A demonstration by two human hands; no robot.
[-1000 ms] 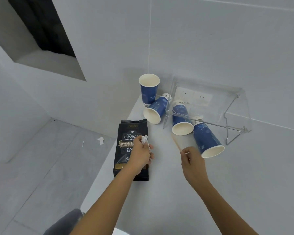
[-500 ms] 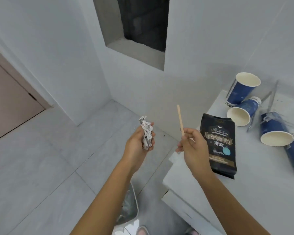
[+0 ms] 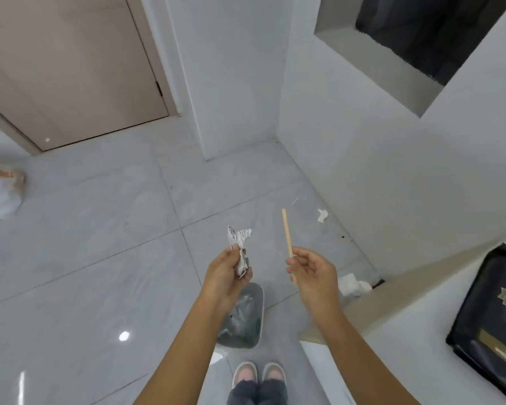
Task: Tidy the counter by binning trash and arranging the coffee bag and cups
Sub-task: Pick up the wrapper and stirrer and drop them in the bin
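My left hand (image 3: 227,273) is shut on a crumpled white wrapper (image 3: 239,241), held over the floor. My right hand (image 3: 313,271) pinches a thin wooden stir stick (image 3: 287,232) that points upward. Directly below my left hand stands a small bin (image 3: 243,317) lined with a clear bag, with some rubbish inside. The black coffee bag (image 3: 491,323) lies flat on the white counter (image 3: 406,343) at the far right edge of the view. The cups are out of view.
My shoes (image 3: 259,372) stand just behind the bin. Scraps of white paper (image 3: 322,214) and a crumpled tissue (image 3: 352,285) lie on the grey tiled floor near the wall. A white plastic bag (image 3: 0,194) sits at the far left. A beige door (image 3: 70,68) is at the back.
My view has swung left and down, away from the counter; the cups have left the view and the bin has come in under my hands. Both hands still hold the wrapper and stick.
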